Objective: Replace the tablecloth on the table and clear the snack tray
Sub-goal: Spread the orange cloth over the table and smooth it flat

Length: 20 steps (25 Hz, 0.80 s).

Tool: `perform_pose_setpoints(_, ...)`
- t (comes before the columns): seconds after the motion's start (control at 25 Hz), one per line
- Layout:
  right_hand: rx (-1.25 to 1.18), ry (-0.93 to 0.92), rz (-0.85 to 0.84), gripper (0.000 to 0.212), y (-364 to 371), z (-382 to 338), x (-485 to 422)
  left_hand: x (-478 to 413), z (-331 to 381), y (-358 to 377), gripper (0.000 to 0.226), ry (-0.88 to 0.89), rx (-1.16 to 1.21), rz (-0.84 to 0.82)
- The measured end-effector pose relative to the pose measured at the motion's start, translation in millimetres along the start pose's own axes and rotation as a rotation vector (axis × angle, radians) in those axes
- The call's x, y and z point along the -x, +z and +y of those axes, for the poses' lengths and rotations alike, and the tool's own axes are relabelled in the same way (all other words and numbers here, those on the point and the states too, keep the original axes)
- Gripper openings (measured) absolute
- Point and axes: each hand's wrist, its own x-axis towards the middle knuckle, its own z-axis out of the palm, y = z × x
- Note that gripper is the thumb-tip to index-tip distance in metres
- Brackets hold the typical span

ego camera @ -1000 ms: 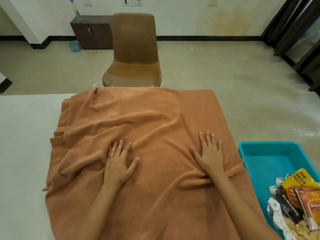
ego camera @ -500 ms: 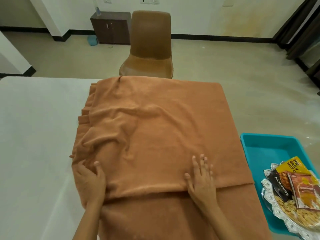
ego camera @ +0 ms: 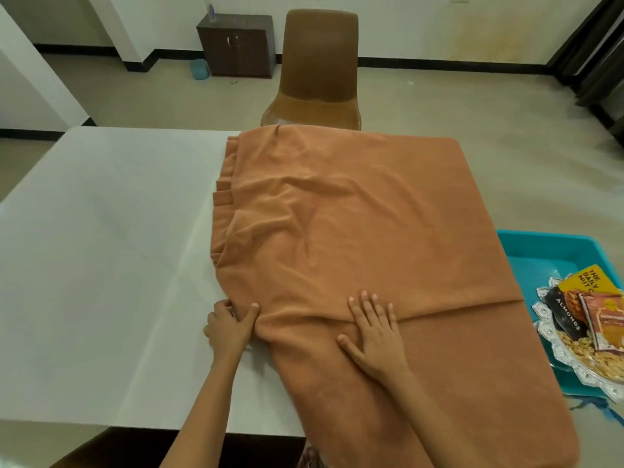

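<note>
Your orange-brown tablecloth [ego camera: 371, 231] lies partly folded over the right half of the white table [ego camera: 101, 248], its layered edges stacked along the left side and a fold line running across it from your hands toward the right edge. The near end of the cloth hangs over the table's front edge.

Your left hand [ego camera: 229, 327] sits at the cloth's left edge, just where cloth meets bare tabletop; the thumb [ego camera: 251, 314] lies on top of the fabric and the fingers tuck in at the edge, so it is pinching the tablecloth there. Your right hand [ego camera: 374, 332] lies flat on the cloth just beside it, fingers straight and slightly spread, pressing down on the fold line.

To your right, beside the table, a teal bin [ego camera: 547, 251] holds the silver snack tray [ego camera: 574, 369], which carries loose nuts, a black almond packet [ego camera: 567, 314], a yellow nut packet [ego camera: 587, 282] and an orange packet [ego camera: 607, 319].

A brown chair [ego camera: 319, 69] stands at the far side of the table, and a dark cabinet [ego camera: 236, 45] stands against the back wall.
</note>
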Motion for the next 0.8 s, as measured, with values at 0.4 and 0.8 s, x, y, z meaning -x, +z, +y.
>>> perform_pose_setpoints(0.4,-0.013,-0.027,-0.062,0.066,-2.6,-34.1,-0.3,48.0,4.9,17.8,0.033,-0.174,0.831,-0.497)
perform_pose_setpoints(0.8,-0.063,-0.156,-0.032,0.075,5.3,-38.1,2.9,36.7,42.3,18.4,0.009,-0.171,0.524,-0.26)
